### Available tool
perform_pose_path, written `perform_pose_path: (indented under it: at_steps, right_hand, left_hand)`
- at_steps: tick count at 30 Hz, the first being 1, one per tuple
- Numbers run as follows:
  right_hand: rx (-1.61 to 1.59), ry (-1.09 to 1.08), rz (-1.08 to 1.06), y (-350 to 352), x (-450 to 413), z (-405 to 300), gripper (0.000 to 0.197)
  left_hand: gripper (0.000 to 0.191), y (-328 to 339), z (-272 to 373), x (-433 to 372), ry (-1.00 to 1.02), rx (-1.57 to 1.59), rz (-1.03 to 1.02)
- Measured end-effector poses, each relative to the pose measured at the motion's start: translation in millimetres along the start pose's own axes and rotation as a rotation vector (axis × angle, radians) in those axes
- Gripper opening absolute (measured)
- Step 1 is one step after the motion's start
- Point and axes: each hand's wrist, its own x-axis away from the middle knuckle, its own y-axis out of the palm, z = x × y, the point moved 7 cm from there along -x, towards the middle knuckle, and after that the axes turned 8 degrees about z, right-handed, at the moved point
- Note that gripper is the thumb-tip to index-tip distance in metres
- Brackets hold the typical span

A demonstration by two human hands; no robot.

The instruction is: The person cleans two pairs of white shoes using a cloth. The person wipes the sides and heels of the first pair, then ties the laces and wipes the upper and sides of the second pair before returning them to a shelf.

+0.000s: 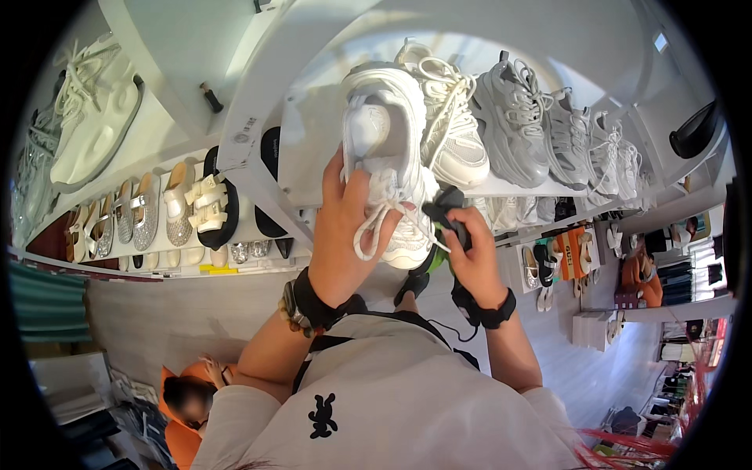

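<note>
A white chunky sneaker (414, 235) with tied laces is held up in front of the shelf, its opening facing me. My left hand (352, 229) grips it near the tongue and laces, the fingertips at the collar. To its right, my right hand (476, 252) holds a black object (449, 205) with a green part below it, beside the sneaker's side; its exact kind is unclear. A loose lace end hangs between the sneaker and that hand. Just behind stands a cream sneaker (455, 135) on the white shelf (311, 158), with a grey sneaker (517, 135) to its right.
More sneakers line the shelf to the right. At left, a large white sneaker (94, 129) stands above a row of flats and sandals (179, 205). An orange shoebox (570, 252) is at right. A person (191, 399) is on an orange seat at lower left.
</note>
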Motion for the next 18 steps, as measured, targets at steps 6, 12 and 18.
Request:
perform_pose_path:
  at_steps: [6, 12, 18]
  right_hand:
    - [-0.029, -0.024, 0.037, 9, -7, -11, 0.021]
    - [-0.131, 0.095, -0.006, 4, 22, 0, 0.024]
    - [-0.040, -0.036, 0.070, -2, -11, -10, 0.022]
  left_hand:
    - [0.056, -1, 1, -6, -0.023, 0.010, 0.049]
    - [0.056, -4, -3, -11, -0.050, -0.005, 0.017]
    - [0.059, -6, -4, -4, 0.005, -0.108, 0.029]
